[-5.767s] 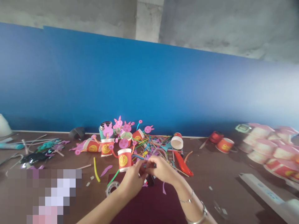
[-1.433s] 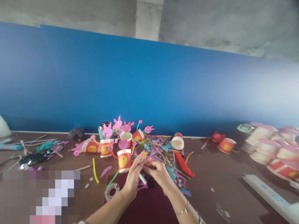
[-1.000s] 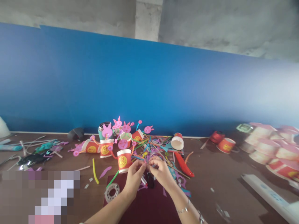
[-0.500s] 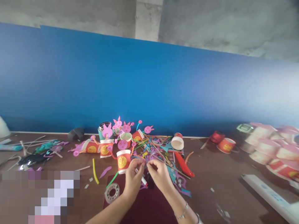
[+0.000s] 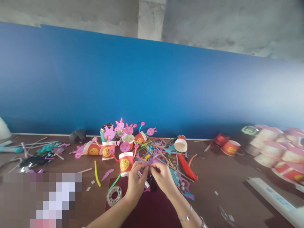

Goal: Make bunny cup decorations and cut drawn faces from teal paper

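Observation:
My left hand and my right hand meet fingertip to fingertip above a dark red mat. Both are closed in a pinch; whatever is between the fingers is too small to make out. Under the left fingers lies a white marker with a red end. A red paper cup with a pink paper face and pipe-cleaner arms stands just left of my left hand. Beside the left wrist is a roll of clear tape. Scraps of purple and blue foam lie right of my right hand.
More decorated cups stand behind, near a blue partition. Red scissors or a similar red tool lies right of the pipe-cleaner pile. Farther right are a red cup, stacked cups and a white power strip.
Both hands keep nearly the same place, fingertips still together. The fingers shift only slightly, and the whole view moves a little. Nothing on the table has visibly moved.

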`<state>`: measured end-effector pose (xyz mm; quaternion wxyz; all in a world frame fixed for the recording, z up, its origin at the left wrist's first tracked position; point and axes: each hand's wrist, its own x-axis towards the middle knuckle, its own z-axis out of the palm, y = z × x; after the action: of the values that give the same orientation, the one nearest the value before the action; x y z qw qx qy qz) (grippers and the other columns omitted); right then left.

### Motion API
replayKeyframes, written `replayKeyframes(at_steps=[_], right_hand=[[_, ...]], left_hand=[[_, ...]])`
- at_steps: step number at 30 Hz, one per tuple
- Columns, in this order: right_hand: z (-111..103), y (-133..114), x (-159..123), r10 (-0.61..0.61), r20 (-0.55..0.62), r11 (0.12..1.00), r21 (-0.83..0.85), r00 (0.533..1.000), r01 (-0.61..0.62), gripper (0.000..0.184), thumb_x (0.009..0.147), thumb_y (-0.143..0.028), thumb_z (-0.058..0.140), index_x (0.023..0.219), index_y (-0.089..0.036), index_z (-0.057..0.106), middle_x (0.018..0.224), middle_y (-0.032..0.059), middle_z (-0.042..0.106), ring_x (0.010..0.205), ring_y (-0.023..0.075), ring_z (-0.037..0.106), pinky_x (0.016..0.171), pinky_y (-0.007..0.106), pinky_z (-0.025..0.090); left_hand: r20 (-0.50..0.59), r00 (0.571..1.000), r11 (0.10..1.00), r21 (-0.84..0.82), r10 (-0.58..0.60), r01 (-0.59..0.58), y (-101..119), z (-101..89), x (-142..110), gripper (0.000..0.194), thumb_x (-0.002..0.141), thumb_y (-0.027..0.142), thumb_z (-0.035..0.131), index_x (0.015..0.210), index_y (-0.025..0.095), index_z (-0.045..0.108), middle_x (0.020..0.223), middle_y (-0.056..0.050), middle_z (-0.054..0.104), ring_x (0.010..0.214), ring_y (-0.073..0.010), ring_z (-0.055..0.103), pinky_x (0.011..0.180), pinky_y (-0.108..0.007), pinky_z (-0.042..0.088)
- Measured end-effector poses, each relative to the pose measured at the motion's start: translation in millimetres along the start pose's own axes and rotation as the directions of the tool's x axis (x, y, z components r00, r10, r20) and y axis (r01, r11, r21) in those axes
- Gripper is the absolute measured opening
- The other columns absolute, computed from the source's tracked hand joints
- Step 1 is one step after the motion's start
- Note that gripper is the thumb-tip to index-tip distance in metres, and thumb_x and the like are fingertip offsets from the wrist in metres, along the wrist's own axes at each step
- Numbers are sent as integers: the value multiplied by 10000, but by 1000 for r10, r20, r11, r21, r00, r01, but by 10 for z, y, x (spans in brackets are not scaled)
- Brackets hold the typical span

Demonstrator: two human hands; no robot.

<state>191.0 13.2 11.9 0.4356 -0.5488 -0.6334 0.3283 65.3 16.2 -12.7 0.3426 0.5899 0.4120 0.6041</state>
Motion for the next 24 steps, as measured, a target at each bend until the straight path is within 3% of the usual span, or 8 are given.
replayKeyframes(at_steps=[16, 24], right_hand=[[-37, -49, 2, 24, 36, 1000, 2, 999, -24, 244, 762, -300, 488, 611, -143, 598, 571, 15, 554, 557, 140, 473, 538, 243, 353], [-53, 0, 37, 50, 49, 995, 89, 998, -55, 149, 695, -259, 472, 575, -178, 507, 521, -38, 424, 490, 107, 388, 474, 222, 294]], left_hand=[[32, 998, 997, 50, 51, -52, -22, -4, 3, 156, 827, 236, 554, 729, 159, 648, 813, -68, 615, 794, -190, 596, 737, -312, 483], [48, 994, 993, -62, -100, 103, -44, 0, 8, 183, 824, 303, 570, 736, 157, 638, 781, -50, 619, 762, -179, 582, 703, -287, 458]])
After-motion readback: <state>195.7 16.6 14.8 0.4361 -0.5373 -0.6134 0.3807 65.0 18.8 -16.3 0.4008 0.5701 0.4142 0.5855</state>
